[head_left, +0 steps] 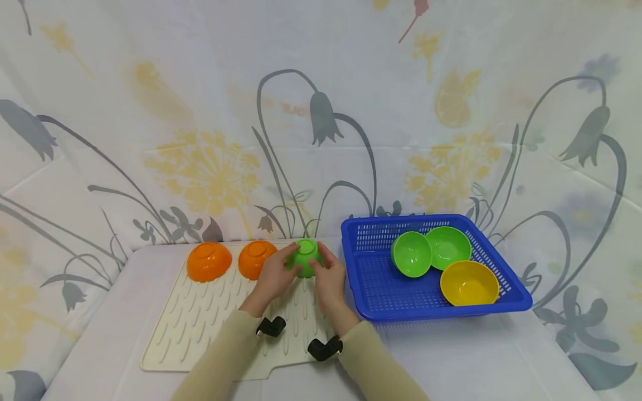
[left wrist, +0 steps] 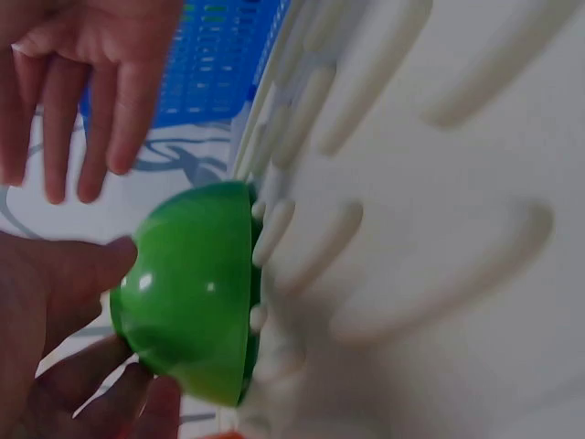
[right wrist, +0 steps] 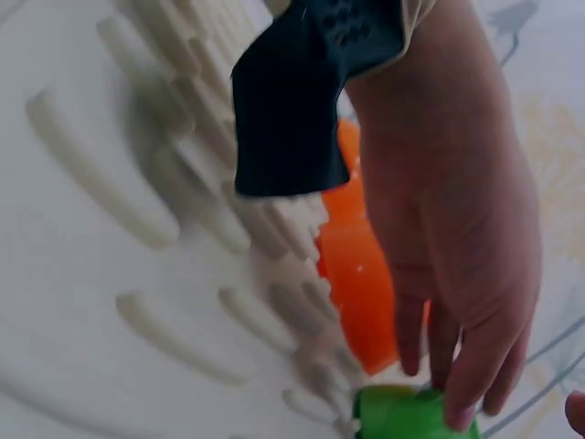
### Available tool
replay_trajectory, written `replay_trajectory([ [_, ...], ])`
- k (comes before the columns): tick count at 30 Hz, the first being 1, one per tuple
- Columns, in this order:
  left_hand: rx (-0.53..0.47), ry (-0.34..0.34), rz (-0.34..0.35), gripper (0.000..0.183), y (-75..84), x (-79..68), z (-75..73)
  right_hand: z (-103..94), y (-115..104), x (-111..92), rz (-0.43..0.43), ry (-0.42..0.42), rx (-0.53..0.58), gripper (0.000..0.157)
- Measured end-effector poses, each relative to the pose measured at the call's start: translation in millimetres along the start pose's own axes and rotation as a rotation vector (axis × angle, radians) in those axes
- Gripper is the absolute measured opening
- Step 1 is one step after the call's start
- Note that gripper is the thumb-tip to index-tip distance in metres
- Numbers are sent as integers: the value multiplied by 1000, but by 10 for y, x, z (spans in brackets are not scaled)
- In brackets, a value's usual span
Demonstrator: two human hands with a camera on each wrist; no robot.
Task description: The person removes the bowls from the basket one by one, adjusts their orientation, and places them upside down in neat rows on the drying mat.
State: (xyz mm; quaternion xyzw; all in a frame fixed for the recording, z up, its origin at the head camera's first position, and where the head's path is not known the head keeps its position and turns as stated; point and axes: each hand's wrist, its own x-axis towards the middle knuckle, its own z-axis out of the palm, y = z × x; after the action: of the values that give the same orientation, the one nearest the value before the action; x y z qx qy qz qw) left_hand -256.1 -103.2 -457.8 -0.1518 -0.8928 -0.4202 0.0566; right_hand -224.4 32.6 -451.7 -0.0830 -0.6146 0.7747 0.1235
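Note:
A green bowl (head_left: 304, 257) sits upside down at the back of the ribbed cream drying mat (head_left: 200, 328). My left hand (head_left: 276, 277) holds it, with thumb and fingers around its base side in the left wrist view. My right hand (head_left: 331, 278) is just to the right of the bowl; its fingers (left wrist: 64, 123) look straight and stand apart from the bowl in the left wrist view. Left of my left hand, two orange bowls, one larger (head_left: 208, 262) and one smaller (head_left: 254, 260), lie upside down along the back of the mat.
At the right stands a blue perforated basket (head_left: 381, 289). Inside it are two green bowls, one in front (head_left: 412, 254) and one behind (head_left: 450, 248), and a yellow bowl (head_left: 470, 284). A patterned curtain (head_left: 321, 167) hangs directly behind the mat and basket.

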Motion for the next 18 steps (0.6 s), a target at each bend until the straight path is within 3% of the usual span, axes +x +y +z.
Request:
replay_trajectory([
  [3, 50, -58, 30, 56, -8, -8, -45, 43, -85, -79, -6, -34, 43, 45],
  [9, 63, -132, 25, 62, 3, -11, -96, 55, -251, -197, -34, -103, 57, 40],
  [14, 155, -165, 56, 67, -8, -23, -84, -22, -459, -282, -93, -124, 29, 34],
  [18, 159, -196, 68, 70, -24, -58, -113, -121, -612, -326, -157, -163, 15, 32],
])
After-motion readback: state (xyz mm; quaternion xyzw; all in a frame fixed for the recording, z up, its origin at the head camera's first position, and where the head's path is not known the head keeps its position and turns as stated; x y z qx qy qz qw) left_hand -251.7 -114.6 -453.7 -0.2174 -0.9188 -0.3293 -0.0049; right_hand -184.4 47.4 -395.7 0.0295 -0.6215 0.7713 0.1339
